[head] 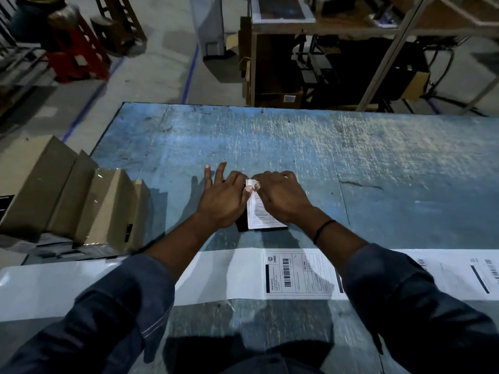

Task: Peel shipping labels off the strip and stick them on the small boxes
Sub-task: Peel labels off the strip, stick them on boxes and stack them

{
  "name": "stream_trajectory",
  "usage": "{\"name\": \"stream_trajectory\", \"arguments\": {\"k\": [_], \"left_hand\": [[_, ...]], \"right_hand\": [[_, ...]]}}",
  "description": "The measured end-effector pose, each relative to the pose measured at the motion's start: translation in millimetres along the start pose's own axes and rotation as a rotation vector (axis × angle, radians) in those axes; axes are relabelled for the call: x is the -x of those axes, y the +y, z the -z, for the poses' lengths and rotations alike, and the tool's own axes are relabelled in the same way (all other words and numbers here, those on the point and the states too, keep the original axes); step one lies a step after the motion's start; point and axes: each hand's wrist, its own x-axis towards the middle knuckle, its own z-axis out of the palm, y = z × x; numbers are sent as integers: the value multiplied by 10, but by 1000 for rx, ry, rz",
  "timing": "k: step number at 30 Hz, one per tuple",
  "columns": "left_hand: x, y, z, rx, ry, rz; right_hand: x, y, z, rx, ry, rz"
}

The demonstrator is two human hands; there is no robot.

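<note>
A small black box (241,225) lies in the middle of the blue table (378,163), mostly hidden under my hands. A white shipping label (259,214) covers its top, with the far end curling up. My left hand (224,198) rests on the box's left side, thumb pinching the label's far end, two fingers pointing away. My right hand (280,195) lies over the label's right side, fingertips curled on the same far end. Along the near edge runs the white label strip (229,273), with one printed label (299,273) between my forearms.
A row of brown cardboard cartons (81,195) stands off the table's left edge. More labels (483,276) sit on the strip at the right. Beyond the table are a shelving rack (337,63), red stools (78,55) and a grey floor with blue lines.
</note>
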Motion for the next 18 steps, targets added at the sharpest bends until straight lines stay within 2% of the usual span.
{"name": "stream_trajectory", "arguments": {"k": [5,8,10,13,14,16,18], "left_hand": [[17,29,-74,12,74,90],[-27,17,-138,74,38,128],[-48,-59,-134,205,3,91],[15,-217,-64,530,72,-117],[86,-253,-20,589,87,-192],[246,-314,35,602,44,-289],[348,-327,33,510,-24,-300]], "right_hand": [[130,129,22,47,-42,-235],[203,225,18,-18,-63,-329],[233,296,98,-256,-112,-346],[367,515,124,-939,-98,-387],[433,613,96,-1040,-72,-339],[597,781,33,-962,-55,-229],[675,825,4,-692,-43,-102]]}}
